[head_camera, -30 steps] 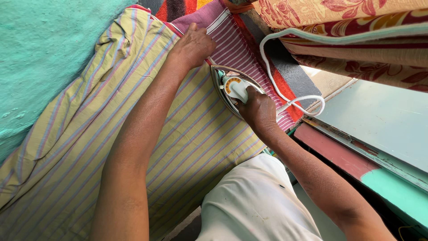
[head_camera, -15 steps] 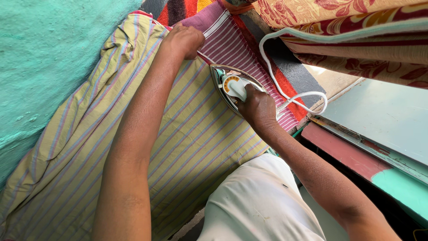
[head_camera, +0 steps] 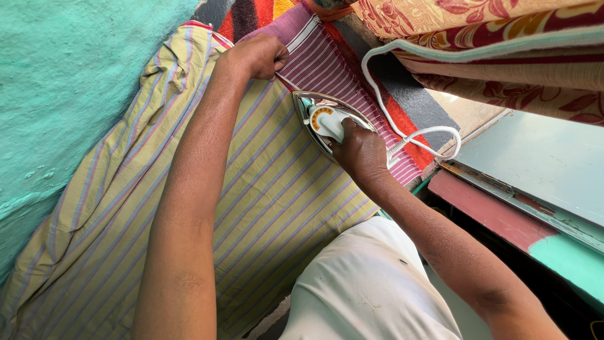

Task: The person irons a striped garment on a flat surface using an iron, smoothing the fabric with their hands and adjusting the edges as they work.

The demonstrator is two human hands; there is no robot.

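Observation:
A yellow cloth with purple and blue stripes (head_camera: 264, 195) lies spread flat in front of me. My left hand (head_camera: 257, 55) is closed on its far edge, where a maroon striped cloth (head_camera: 327, 69) starts. My right hand (head_camera: 360, 151) grips the white handle of a metal electric iron (head_camera: 322, 121), which rests on the yellow cloth near its right side. The iron's white cord (head_camera: 402, 135) loops off to the right.
A teal wall (head_camera: 69, 82) runs along the left. Folded floral blankets (head_camera: 491, 44) overhang the upper right. A pale green and red ledge (head_camera: 535, 182) lies to the right. My white-clad lap (head_camera: 371, 289) is at the bottom.
My left hand has slid further up the cloth to its far edge and closed on it. The iron has stayed in about the same place on the cloth under my right hand.

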